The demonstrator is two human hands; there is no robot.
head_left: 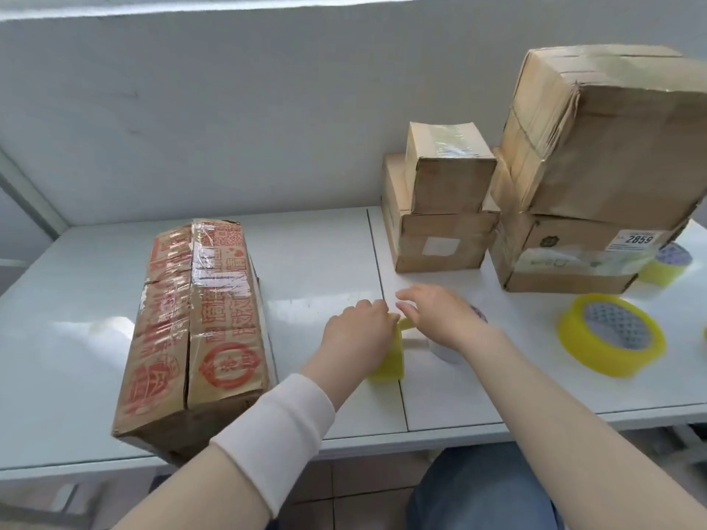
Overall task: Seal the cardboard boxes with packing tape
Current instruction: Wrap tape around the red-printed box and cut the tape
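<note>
A long cardboard box with red print lies on the white table at the left, its top seam partly covered with clear tape. My left hand grips a yellow tape roll standing on edge near the table's middle. My right hand pinches the loose end of the tape at the top of that roll. A white object under my right wrist is mostly hidden.
Two stacks of brown boxes stand at the back right: a small pair and a larger pair. Another yellow tape roll lies flat at the right, and a third sits behind the large stack. The table's front edge runs just below my arms.
</note>
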